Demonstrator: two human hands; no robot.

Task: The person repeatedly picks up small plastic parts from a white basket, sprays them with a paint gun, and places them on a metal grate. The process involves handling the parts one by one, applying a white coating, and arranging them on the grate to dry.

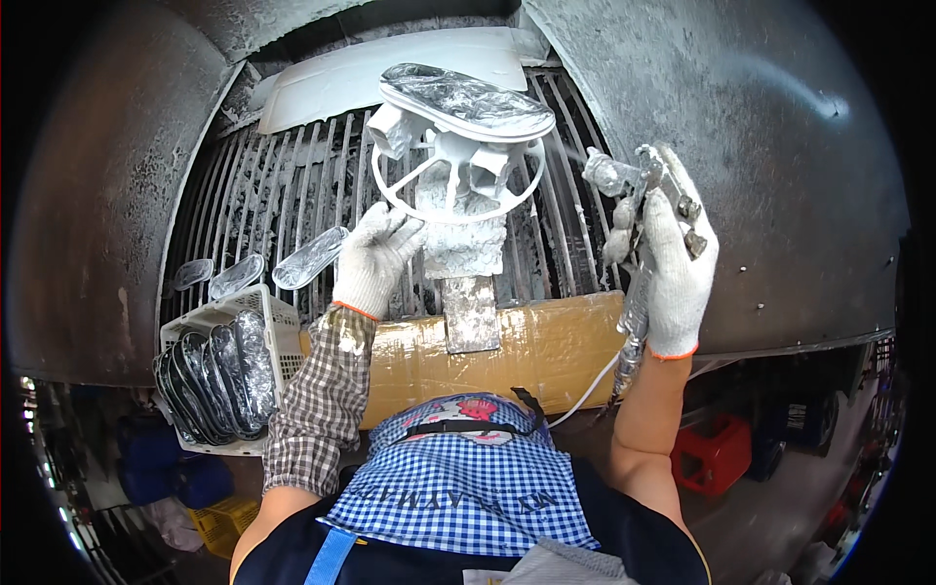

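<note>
A long rounded panel (pixel 468 100) with a film-covered top and a white rim lies on a paint-crusted turntable with a round white wheel (pixel 450 215). My left hand (pixel 375 255), in a white knitted glove with a checked sleeve above it, is at the wheel's near left rim. Its fingers are stretched and partly apart; whether they touch the rim is hard to tell. My right hand (pixel 673 278), gloved too, is wrapped round a paint-caked spray gun (pixel 624 185) to the right of the panel, with the nozzle toward it. A hose hangs below this hand.
Metal slats (pixel 322 180) lie under the turntable, between metal side walls (pixel 760 175). Several film-wrapped pieces (pixel 310 258) rest at the left, above a white crate (pixel 285 341) of similar panels. A tape-covered brown ledge (pixel 556 336) runs along the front. A red container (pixel 714 453) stands lower right.
</note>
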